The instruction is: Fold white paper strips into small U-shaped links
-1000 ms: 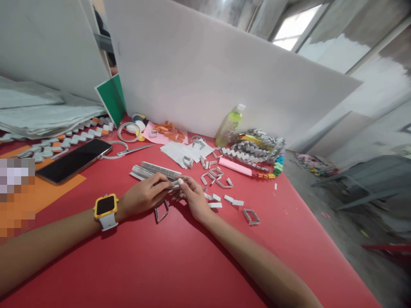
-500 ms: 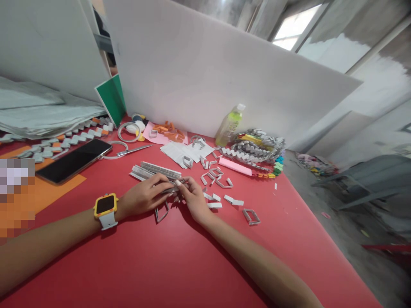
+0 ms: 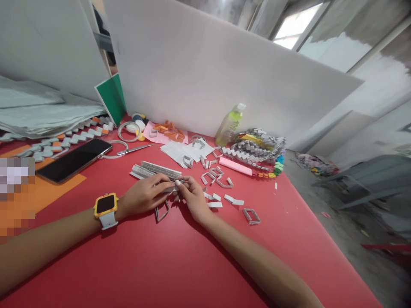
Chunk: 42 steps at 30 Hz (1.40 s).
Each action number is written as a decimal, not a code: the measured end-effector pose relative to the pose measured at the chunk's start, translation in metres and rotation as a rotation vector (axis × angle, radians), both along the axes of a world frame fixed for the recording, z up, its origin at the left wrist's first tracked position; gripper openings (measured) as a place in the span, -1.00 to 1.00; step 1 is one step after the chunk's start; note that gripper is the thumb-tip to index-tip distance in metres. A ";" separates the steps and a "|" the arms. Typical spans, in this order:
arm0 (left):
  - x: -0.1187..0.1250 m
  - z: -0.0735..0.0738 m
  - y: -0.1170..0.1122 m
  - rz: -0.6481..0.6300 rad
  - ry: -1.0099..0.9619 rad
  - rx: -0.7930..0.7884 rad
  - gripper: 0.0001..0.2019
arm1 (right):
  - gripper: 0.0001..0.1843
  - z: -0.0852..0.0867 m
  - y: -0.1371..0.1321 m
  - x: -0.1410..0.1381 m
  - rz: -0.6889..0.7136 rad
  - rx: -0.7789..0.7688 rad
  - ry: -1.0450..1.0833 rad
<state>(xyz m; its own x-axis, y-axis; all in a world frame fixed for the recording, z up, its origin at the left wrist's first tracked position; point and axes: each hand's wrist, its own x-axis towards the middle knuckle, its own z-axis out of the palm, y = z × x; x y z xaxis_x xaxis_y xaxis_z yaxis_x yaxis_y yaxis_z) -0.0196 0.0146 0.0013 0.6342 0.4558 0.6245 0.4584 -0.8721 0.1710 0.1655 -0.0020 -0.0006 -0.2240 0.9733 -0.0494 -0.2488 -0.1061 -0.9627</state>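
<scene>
Both my hands meet over the red table, pinching a folded strip of grey printed paper (image 3: 169,188) between them. My left hand (image 3: 148,192), with a yellow-cased watch on its wrist, is closed on the strip's left part. My right hand (image 3: 193,199) grips the right end, thumb on top; the fingers partly hide the strip. A bundle of long folded paper strips (image 3: 154,169) lies just behind my left hand. Under its fingertips sits a bent paper link (image 3: 162,211). Several folded paper pieces (image 3: 215,174) are scattered to the right of my right hand, with a square link (image 3: 251,216) farther right.
A phone (image 3: 77,160) and scissors (image 3: 133,149) lie at the left. Behind are white paper sheets (image 3: 180,152), orange folded pieces (image 3: 170,131), a green-yellow bottle (image 3: 229,126) and woven paper chains (image 3: 257,152). A white panel (image 3: 199,72) stands along the back.
Both hands stay in nearly the same place, with only slight finger movement on the paper strip. Nothing else has visibly moved.
</scene>
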 end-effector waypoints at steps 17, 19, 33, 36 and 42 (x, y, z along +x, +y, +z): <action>0.001 0.003 -0.002 0.003 0.025 -0.048 -0.78 | -0.54 0.000 0.000 0.001 -0.001 0.004 -0.013; 0.000 0.003 -0.001 0.002 0.027 -0.051 -0.77 | -0.54 0.000 0.000 0.001 -0.001 0.005 -0.009; 0.000 0.003 0.000 -0.022 0.041 -0.047 -0.80 | -0.52 0.000 0.001 0.001 0.004 0.002 -0.016; 0.000 0.002 0.000 -0.027 0.041 -0.045 -0.81 | -0.51 -0.001 0.001 0.001 0.009 0.005 -0.009; 0.000 0.002 0.001 -0.024 0.068 -0.068 -0.82 | -0.53 -0.001 0.000 0.001 0.018 0.001 -0.036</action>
